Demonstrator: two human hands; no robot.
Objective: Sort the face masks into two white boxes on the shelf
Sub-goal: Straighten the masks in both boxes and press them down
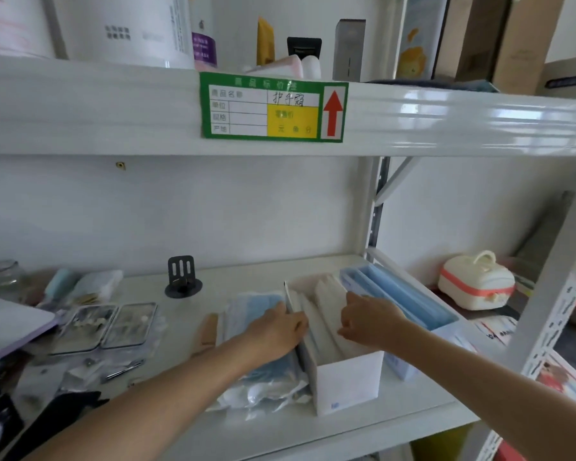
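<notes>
Your left hand (275, 331) lies flat, fingers straight, on the crinkly pile of blue masks (256, 307) against the near box (346, 377). Your right hand (368, 322) curls its fingers onto the stiff white masks (326, 314) standing inside; whether it pinches one is hidden. Smooth blue masks fill the far box (443, 322).

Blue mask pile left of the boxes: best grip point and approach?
Probably the near loose end of the blue mask pile, taken from the front with a flat pinch. The masks lie flat in crinkled wrappers on the shelf; the left hand covers the far part, and the white box blocks the right side.
</notes>
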